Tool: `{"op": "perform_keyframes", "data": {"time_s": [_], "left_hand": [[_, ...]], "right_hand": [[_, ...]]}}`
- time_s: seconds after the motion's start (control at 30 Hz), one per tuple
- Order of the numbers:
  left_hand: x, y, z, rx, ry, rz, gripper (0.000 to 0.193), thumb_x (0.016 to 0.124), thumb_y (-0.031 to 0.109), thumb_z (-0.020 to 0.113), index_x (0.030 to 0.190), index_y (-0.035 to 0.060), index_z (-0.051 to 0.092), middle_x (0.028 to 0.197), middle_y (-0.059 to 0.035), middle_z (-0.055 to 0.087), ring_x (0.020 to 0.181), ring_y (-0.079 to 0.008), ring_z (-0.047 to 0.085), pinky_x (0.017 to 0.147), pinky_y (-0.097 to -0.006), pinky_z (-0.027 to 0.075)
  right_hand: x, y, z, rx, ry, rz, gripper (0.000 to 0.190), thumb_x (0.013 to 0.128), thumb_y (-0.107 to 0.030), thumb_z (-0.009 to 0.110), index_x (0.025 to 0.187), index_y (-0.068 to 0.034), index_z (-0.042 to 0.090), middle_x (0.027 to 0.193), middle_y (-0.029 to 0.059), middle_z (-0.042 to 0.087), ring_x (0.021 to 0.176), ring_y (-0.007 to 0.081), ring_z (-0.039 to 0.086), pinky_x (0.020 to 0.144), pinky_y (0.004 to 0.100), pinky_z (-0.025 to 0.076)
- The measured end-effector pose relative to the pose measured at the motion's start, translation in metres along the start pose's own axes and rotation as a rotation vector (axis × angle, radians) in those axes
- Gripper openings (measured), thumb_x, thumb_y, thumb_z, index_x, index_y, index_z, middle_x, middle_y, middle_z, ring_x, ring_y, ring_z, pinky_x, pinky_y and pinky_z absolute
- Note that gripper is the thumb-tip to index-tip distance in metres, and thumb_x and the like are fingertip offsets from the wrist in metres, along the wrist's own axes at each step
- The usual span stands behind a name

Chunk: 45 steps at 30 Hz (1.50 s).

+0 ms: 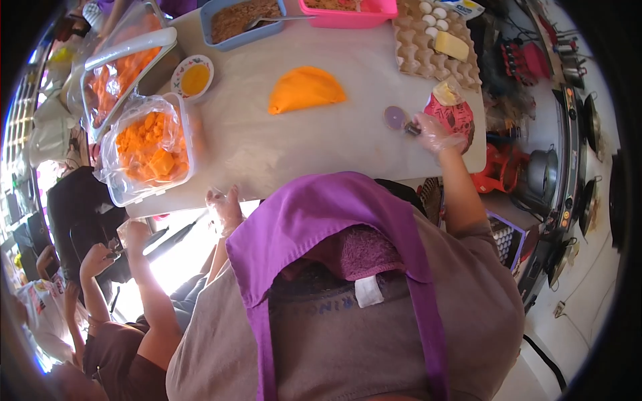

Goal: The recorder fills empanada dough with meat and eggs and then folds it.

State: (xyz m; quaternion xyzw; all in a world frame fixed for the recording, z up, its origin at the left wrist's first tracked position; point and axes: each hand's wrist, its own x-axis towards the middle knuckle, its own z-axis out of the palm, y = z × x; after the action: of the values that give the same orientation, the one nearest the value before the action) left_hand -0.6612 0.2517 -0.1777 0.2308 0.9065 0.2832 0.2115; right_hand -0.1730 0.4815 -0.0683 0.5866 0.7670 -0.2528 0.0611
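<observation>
A folded half-moon of orange dough (307, 90) lies on the white tabletop (301, 145). My right hand (435, 131), in a clear plastic glove, grips the dark handle of a wheel cutter (396, 118), its round blade over the tabletop right of the dough. Under and beside that hand is a pink printed item (457, 116) with a pale yellow piece in clear wrap (447, 93) at its far end. My left hand (224, 205), also gloved, is at the near table edge with its fingers apart, and nothing shows in it.
Tubs of orange dough (188, 145) and orange food (120, 80) stand left, near a small bowl of yellow liquid (194, 79). A blue tub (243, 39) with a spoon and a pink tub (351, 19) are at the back. An egg tray (414, 52) carries eggs and a yellow block. People are at left.
</observation>
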Motion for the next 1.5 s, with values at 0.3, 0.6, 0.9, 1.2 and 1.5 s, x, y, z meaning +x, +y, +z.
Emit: {"op": "perform_keyframes", "data": {"time_s": [0.3,0.6,0.9,1.2,1.5], "left_hand": [[-0.020,0.100,-0.044,-0.739,-0.441,-0.573,0.018,0.078,0.016,0.065,0.087,0.0119,0.050,0.062,0.0009,0.048,0.062,-0.0079,0.047,0.048,-0.0262,0.034],[-0.021,0.124,-0.050,-1.493,-0.693,-0.696,0.021,0.083,0.023,0.063,0.089,0.0082,0.049,0.127,-0.0159,0.041,0.121,-0.0339,0.042,0.097,-0.0452,0.040],[-0.024,0.164,-0.039,-1.792,-0.848,-0.682,0.015,0.086,0.022,0.057,0.088,0.0075,0.057,0.132,-0.0175,0.042,0.128,-0.0328,0.036,0.100,-0.0511,0.036],[0.009,0.113,0.024,-1.642,-1.466,-0.446,0.045,0.080,0.032,0.056,0.118,0.0075,0.052,0.136,-0.0116,0.040,0.124,-0.0288,0.039,0.102,-0.0480,0.031],[0.032,0.168,0.095,-1.502,-1.251,-0.581,0.075,0.087,0.059,0.027,0.135,0.0032,0.034,0.135,-0.0195,0.039,0.125,-0.0342,0.037,0.106,-0.0486,0.026]], "right_hand": [[-0.021,0.019,0.001,0.125,0.348,-0.074,0.027,0.065,0.001,0.062,0.091,-0.004,0.054,0.089,0.0168,0.059,0.088,0.0357,0.057,0.074,0.0413,0.046],[-0.024,-0.033,-0.020,-0.452,0.481,0.480,0.037,0.072,-0.013,0.064,0.108,-0.008,0.056,0.103,0.0156,0.057,0.102,0.0347,0.054,0.084,0.0432,0.045],[0.015,-0.247,0.024,0.313,0.081,-0.609,0.056,0.081,-0.036,0.063,0.127,-0.006,0.047,0.125,0.0182,0.048,0.118,0.0323,0.044,0.098,0.0411,0.036],[0.029,-0.254,0.022,0.324,0.114,-0.563,0.018,0.086,-0.017,0.049,0.086,-0.005,0.062,0.080,0.0175,0.062,0.080,0.0360,0.060,0.069,0.0445,0.045],[0.014,-0.262,-0.009,0.436,0.105,-0.559,0.025,0.081,-0.005,0.053,0.103,0.000,0.063,0.100,0.0178,0.063,0.092,0.0336,0.059,0.078,0.0392,0.048]]}}
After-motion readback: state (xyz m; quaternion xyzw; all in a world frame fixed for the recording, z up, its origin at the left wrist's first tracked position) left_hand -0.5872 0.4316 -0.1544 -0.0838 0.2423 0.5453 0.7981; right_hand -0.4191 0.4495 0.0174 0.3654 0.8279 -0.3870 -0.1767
